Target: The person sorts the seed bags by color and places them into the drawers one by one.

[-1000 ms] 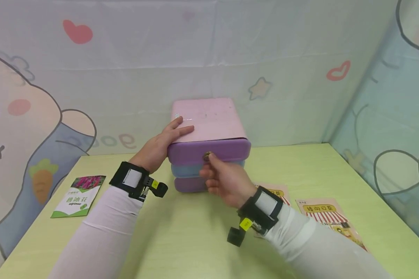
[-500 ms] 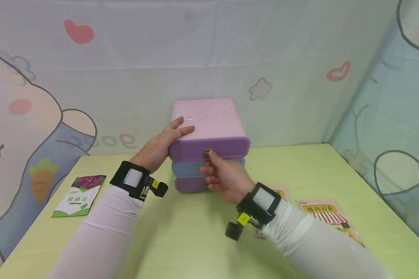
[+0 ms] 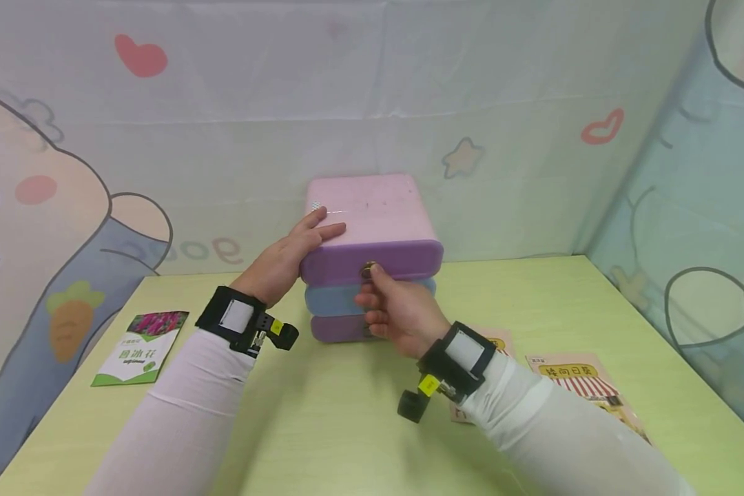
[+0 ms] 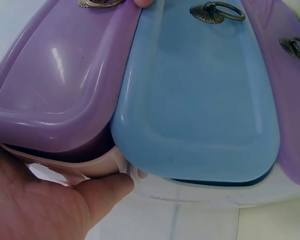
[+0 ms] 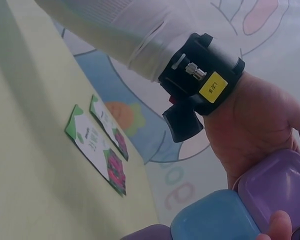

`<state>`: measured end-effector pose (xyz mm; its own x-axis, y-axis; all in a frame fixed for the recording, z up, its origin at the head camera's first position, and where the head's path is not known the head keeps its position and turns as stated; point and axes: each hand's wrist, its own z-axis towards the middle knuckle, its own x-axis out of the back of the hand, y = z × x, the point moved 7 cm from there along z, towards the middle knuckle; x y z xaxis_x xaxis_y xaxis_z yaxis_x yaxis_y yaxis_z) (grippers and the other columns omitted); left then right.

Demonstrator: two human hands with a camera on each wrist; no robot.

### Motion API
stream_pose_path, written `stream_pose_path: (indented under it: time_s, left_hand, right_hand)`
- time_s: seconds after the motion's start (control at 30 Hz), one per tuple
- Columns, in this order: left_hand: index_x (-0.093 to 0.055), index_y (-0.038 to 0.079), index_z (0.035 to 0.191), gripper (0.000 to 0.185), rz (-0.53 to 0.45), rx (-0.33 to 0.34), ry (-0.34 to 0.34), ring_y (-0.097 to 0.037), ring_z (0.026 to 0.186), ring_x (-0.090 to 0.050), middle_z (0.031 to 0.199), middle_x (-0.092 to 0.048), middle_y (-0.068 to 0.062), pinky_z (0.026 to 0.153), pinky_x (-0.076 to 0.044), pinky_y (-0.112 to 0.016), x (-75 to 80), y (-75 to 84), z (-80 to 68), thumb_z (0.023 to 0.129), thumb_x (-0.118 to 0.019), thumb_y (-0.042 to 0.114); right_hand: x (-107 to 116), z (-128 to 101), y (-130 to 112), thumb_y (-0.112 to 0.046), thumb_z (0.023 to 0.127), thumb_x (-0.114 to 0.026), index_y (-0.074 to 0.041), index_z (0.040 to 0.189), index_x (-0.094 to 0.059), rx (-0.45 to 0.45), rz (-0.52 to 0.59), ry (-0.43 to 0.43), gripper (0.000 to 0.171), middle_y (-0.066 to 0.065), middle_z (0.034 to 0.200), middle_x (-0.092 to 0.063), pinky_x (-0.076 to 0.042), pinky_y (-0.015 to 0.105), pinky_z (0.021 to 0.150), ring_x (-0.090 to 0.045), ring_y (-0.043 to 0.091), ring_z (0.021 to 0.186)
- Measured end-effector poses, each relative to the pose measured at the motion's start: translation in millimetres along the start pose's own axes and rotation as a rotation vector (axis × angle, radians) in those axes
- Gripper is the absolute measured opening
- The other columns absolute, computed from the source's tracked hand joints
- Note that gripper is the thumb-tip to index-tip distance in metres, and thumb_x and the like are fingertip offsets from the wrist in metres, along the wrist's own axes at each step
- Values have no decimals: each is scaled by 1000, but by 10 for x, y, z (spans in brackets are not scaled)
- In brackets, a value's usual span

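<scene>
A small chest of drawers with a pink top (image 3: 372,207) stands at the back of the table, its drawer fronts stacked purple, blue and purple. My left hand (image 3: 282,262) rests on its upper left edge, fingers spread over the top; the left wrist view has the thumb (image 4: 110,192) against the side. At the top purple drawer (image 3: 406,260), my right hand (image 3: 406,317) holds the bronze ring pull (image 3: 367,269) with the thumb and curled fingers. In the left wrist view a narrow dark gap shows behind that front. The blue drawer (image 4: 205,100) lies beside it there.
At the left of the table (image 3: 322,427) lies a white and green packet (image 3: 139,348) with pink flowers. An orange-beige packet (image 3: 585,386) lies on the right, and another is partly under the right wrist. A printed cloth backdrop (image 3: 273,83) rises behind the table.
The top purple drawer has slid inward, and the dark gap at its upper edge in the head view has gone. My right hand moved slightly forward with it; the left hand stayed.
</scene>
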<state>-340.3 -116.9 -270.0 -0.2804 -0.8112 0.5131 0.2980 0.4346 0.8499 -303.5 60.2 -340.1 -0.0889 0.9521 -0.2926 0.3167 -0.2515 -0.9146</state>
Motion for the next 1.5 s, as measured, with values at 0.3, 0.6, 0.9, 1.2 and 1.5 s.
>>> stream_pose_path:
  time_s: [0.3, 0.6, 0.9, 1.2, 1.5]
  left_hand:
    - [-53, 24, 156, 48, -12, -67, -5, -16, 166, -4, 177, -11, 15, 133, -15, -55, -10, 33, 18, 110, -44, 31]
    - [-53, 21, 157, 56, 107, -102, 42, -28, 165, -17, 178, -11, 10, 129, -28, -53, -7, 29, 17, 102, -65, 22]
    - [-54, 21, 155, 55, 122, -112, 112, -29, 163, -22, 178, -14, 10, 129, -31, -53, 32, -35, 0, 102, -69, 22]
    - [-38, 17, 164, 70, -112, -121, 264, -28, 160, -30, 179, -7, 2, 126, -36, -48, 20, -246, -133, 102, -69, 11]
    - [-22, 27, 169, 80, -263, -141, 346, -30, 138, -58, 168, -38, -5, 115, -49, -49, -113, -410, -177, 104, -64, 6]
  right_hand:
    - [23, 33, 18, -46, 108, -57, -10, 98, -64, 10, -23, 14, 38, -6, 74, -70, -47, 22, 53, -53, 10, 56]
    - [29, 58, 70, -49, 106, -60, -11, 93, -65, 10, -13, 12, 41, -6, 73, -70, -45, 21, 54, -52, 10, 56]
    - [75, -3, 127, -41, 109, -56, -7, 103, -66, 40, -38, 4, 36, -3, 80, -70, -49, 23, 59, -54, 10, 59]
    - [173, -34, 301, -31, 110, -56, -6, 116, -62, 67, 1, 13, 27, -2, 88, -69, -51, 24, 65, -57, 11, 67]
    - [159, 14, 492, -29, 108, -59, -5, 117, -58, 60, 33, 11, 25, -4, 82, -65, -50, 24, 62, -55, 9, 62]
